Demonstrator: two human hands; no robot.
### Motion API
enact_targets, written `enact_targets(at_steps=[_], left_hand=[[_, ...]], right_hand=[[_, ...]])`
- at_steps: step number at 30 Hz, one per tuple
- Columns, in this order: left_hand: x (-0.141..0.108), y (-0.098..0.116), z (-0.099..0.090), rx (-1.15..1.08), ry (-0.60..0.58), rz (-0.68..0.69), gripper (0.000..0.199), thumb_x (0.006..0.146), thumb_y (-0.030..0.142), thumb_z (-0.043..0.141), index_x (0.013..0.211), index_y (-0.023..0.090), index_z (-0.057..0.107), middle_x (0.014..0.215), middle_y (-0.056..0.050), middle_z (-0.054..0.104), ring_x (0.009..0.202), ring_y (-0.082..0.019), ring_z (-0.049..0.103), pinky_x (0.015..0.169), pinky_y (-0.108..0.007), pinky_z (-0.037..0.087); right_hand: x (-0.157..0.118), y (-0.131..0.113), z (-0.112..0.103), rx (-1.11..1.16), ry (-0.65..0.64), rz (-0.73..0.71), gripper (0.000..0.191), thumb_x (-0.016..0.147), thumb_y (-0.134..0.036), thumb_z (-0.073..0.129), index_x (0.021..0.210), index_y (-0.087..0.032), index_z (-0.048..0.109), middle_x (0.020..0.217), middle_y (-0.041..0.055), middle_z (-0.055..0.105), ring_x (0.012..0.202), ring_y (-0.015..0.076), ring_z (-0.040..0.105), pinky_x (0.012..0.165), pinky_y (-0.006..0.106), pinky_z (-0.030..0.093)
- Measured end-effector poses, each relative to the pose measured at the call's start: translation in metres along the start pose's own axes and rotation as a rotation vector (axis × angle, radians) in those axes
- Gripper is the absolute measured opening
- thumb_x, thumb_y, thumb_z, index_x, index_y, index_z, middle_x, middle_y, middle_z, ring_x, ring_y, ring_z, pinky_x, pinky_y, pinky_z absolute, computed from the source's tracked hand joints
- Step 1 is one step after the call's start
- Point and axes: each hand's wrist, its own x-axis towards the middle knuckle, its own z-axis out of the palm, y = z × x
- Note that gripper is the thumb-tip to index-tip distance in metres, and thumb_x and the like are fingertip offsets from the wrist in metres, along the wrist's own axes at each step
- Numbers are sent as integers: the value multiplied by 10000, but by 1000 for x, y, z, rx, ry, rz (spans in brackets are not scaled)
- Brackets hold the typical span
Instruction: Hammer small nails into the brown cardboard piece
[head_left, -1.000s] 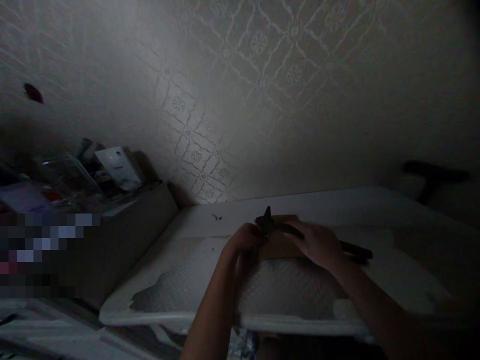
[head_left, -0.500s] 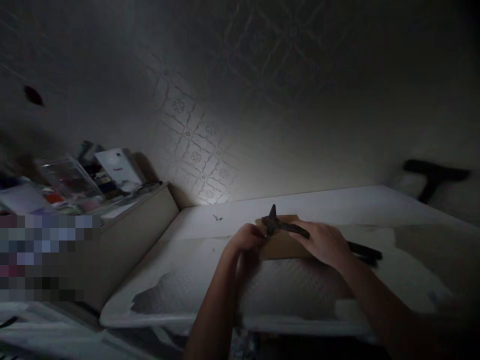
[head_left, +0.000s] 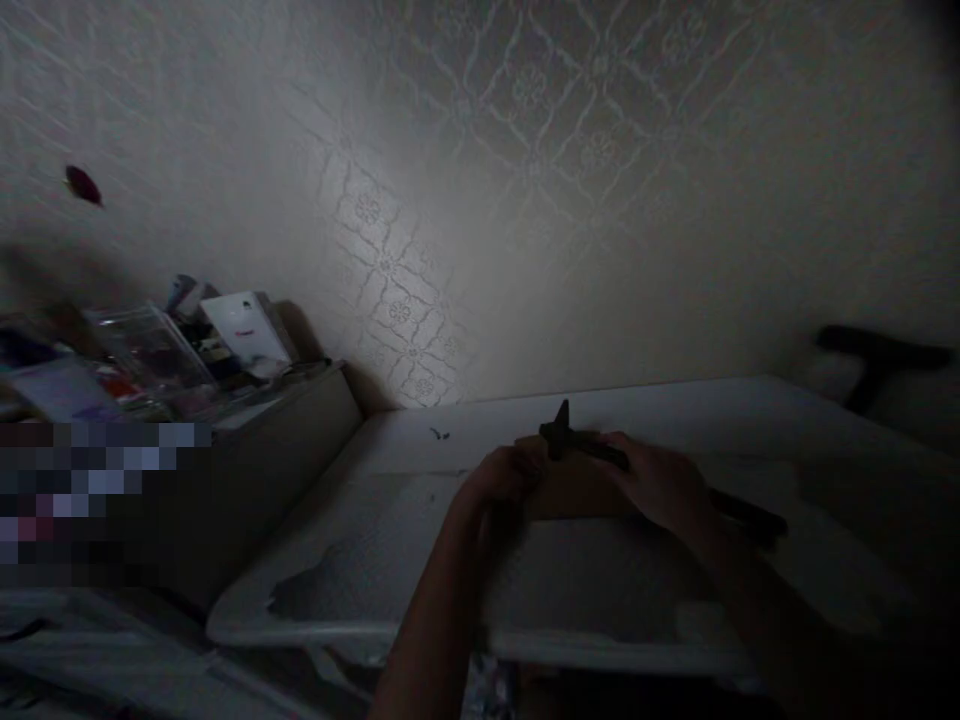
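The right hand (head_left: 664, 485) is closed round the handles of a dark plier-like tool (head_left: 556, 437), whose head juts out toward the left hand and whose handle ends emerge beyond the wrist; the grip itself covers the middle. The left hand (head_left: 501, 475) curls at the near-left side of a brown board (head_left: 577, 490), its fingertips in shadow, so whether they pinch anything cannot be told. The board lies between the two hands, under the tool's head, its right part hidden by the right hand. Left of the left hand, small dark bits (head_left: 439, 435) lie on the bench (head_left: 675, 405), too tiny to identify. Farther left, a white box (head_left: 246, 328) bears a dark mark and a reddish one, both too small to read, beside a clear case (head_left: 154, 350); blocky pixelation masks the area below. Well right of the right hand, a black T-shaped object (head_left: 881, 350) is blurred.
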Motion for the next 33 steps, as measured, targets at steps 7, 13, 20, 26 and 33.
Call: enact_targets(at_steps=[7,13,20,26,33], left_hand=[[1,-2,3,-38,-32,45,250,624,77,563,862,87,642,654,0,591,573,-87,507,537,-183,390],[1,1,4,3,-24,66,251,620,74,550,850,93,647,703,-14,609,587,-89,502,546,-189,388],[4,-3,4,35,-24,99,238,614,66,553,827,92,656,704,-11,620,648,-110,534,598,-195,409],[6,-5,5,42,-8,81,220,621,59,544,804,101,658,678,-3,610,618,-105,527,574,-192,409],[5,-2,7,-3,8,73,251,598,44,585,837,97,638,652,9,578,574,-82,488,537,-180,394]], right_hand=[[1,1,-2,-45,-2,60,349,865,-480,377,1064,-264,566,778,45,675,661,201,623,527,264,334],[2,6,4,-47,-41,36,320,864,-458,394,1052,-247,544,819,55,670,740,209,623,541,268,333],[6,10,7,-49,-38,60,290,853,-452,416,995,-246,564,812,40,657,691,190,610,533,264,327],[9,18,13,-52,-33,77,331,867,-436,388,956,-209,612,929,74,628,812,200,602,604,283,380],[11,30,24,-55,-76,85,383,872,-444,360,907,-187,641,909,86,602,820,204,591,630,296,402]])
